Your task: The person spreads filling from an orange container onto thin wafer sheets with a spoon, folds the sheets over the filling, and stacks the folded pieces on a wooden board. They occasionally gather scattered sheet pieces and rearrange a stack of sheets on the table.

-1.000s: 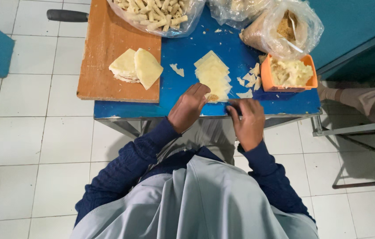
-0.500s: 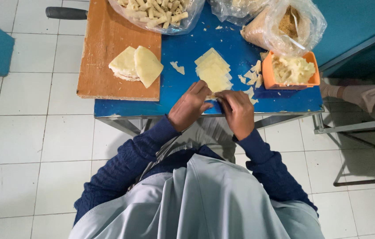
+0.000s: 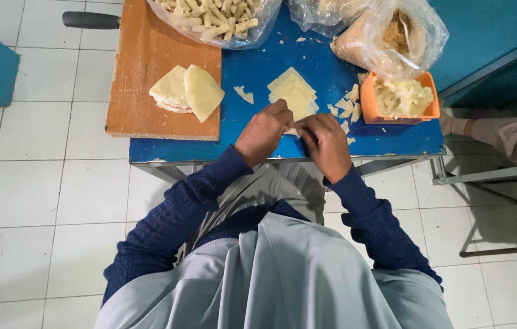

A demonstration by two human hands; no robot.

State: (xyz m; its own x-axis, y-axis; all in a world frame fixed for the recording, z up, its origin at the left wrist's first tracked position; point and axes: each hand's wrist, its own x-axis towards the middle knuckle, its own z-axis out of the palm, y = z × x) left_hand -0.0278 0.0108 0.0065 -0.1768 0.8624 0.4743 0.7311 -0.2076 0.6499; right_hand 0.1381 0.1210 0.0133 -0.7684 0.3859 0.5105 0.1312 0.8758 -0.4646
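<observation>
— What is the person wearing?

— A dark navy knitted sweater with a ribbed, textured weave; its long sleeves (image 3: pixel 173 213) run down to the wrists of the left hand (image 3: pixel 263 131) and the right hand (image 3: pixel 329 145).

— Anything over it?

— A pale grey-blue cloth (image 3: pixel 277 280) drapes smooth across the shoulders and chest. Below it show grey trousers (image 3: pixel 283 186).

— Gloves?

— None; bare fingers (image 3: pixel 283 113).

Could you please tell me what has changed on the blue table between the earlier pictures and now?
The right hand moved left to meet the left hand; both now pinch a pale wrapper at the near edge. The wrapper stack, wooden board and orange tub stayed put.
</observation>
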